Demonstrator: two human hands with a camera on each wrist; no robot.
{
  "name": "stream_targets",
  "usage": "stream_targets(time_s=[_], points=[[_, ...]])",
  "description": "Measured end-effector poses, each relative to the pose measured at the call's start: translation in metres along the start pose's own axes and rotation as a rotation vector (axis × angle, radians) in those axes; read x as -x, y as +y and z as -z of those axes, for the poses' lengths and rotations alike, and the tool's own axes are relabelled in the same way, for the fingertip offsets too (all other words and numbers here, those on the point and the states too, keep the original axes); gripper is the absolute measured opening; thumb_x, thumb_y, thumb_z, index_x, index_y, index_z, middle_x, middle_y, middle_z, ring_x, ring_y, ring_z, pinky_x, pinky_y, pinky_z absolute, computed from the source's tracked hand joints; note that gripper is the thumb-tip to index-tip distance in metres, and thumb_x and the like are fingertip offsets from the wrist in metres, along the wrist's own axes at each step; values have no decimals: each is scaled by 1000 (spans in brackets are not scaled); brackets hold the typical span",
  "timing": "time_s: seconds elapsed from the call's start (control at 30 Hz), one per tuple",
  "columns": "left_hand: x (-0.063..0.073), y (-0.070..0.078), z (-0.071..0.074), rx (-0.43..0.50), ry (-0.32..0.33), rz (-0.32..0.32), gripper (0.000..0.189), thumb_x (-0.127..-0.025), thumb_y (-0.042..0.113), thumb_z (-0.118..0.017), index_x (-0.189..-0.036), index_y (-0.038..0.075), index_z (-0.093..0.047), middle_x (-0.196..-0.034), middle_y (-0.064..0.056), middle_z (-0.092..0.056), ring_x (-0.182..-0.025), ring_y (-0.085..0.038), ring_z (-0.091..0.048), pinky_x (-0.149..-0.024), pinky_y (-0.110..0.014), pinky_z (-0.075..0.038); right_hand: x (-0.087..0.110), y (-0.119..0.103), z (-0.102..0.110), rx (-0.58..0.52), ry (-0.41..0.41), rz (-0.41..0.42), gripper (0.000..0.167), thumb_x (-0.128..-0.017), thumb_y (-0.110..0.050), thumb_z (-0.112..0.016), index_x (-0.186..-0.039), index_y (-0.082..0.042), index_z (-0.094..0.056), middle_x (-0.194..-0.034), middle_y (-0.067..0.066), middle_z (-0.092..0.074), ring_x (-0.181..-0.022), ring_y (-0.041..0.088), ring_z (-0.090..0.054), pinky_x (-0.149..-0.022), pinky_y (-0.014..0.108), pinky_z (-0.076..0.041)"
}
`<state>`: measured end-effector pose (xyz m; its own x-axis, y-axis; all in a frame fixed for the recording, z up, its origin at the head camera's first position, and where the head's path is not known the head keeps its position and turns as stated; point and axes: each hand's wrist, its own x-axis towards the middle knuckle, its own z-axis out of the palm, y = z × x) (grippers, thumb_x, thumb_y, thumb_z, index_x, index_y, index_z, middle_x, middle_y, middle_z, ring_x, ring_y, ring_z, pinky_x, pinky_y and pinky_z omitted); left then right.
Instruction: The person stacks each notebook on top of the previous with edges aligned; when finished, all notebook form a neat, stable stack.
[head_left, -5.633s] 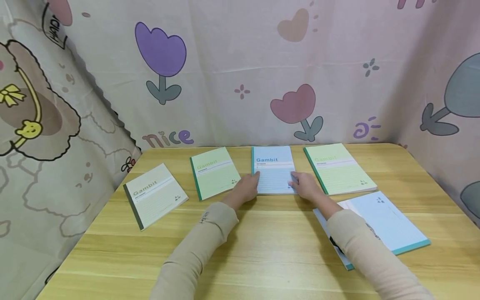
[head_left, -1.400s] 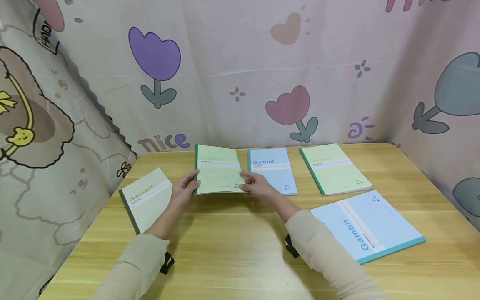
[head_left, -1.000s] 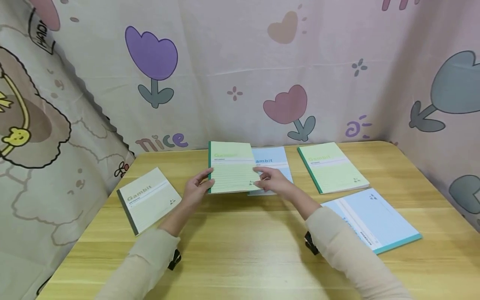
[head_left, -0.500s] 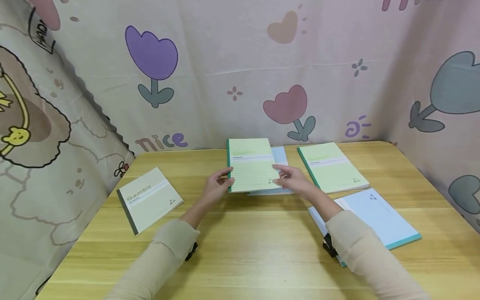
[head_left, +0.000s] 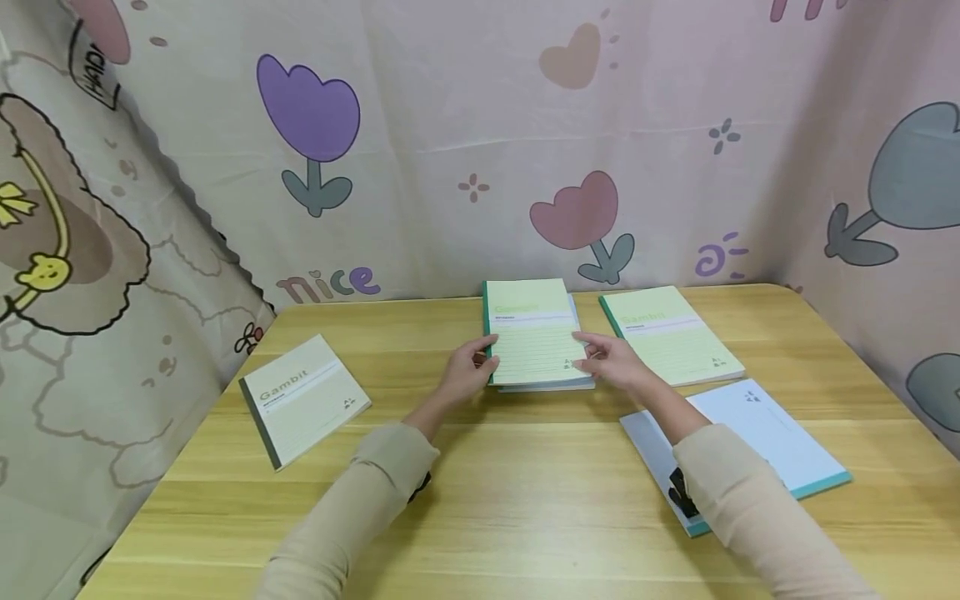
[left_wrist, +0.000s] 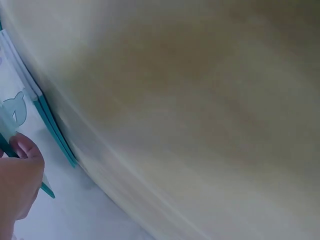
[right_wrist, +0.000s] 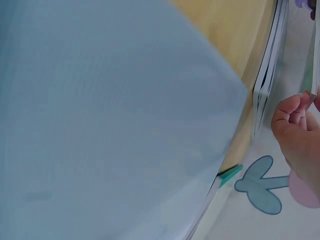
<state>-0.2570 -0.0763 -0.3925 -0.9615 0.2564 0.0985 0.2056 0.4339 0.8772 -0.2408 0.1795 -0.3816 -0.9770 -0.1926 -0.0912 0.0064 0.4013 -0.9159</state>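
Note:
A light green "Gambit" notebook (head_left: 531, 333) with a dark green spine is held level between both hands over a blue notebook (head_left: 547, 387), whose front and right edges peek out below it. My left hand (head_left: 467, 367) pinches the spine side, thumb on the cover. On the opposite edge, near the lower corner, my right hand (head_left: 611, 360) pinches with thumb and fingers. In the right wrist view the held notebook's edge stands apart from the notebook edges (right_wrist: 269, 75) beneath. Teal spines (left_wrist: 52, 127) show near the left hand (left_wrist: 22, 175) in the left wrist view.
A cream notebook (head_left: 303, 404) with a grey spine lies angled at the left of the wooden table (head_left: 480, 517). Another green notebook (head_left: 671, 333) is at the back right. In front of it lies a large blue notebook (head_left: 780, 442), partly under the right forearm. A printed curtain (head_left: 450, 125) stands behind.
Both hands were at the blue notebook earliest. Afterwards they lifted the green notebook from its left, carried it rightward over the blue one, and now have it lower, almost covering it.

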Motion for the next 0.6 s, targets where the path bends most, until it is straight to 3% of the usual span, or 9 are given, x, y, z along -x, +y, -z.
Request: stream_targets(time_s=[0.33, 0.6], points=[[-16, 1, -6, -328, -131, -122, 47, -95, 11, -47, -140, -2, -36, -89, -12, -46, -76, -18, -40, -63, -23, -33, -3, 10, 5, 35, 27, -5, 56, -88, -5, -59, -139, 1, -38, -82, 1, -46, -69, 9, -49, -64, 20, -48], [-21, -5, -6, -458, -226, -78, 50, -98, 16, -40, -144, 0, -27, -111, -20, -47, -84, -21, -41, -72, -30, -38, -8, 12, 5, 52, -9, 19, 56, -87, -2, -59, -137, 7, -38, -85, 4, -44, -71, 10, -48, -61, 20, -47]])
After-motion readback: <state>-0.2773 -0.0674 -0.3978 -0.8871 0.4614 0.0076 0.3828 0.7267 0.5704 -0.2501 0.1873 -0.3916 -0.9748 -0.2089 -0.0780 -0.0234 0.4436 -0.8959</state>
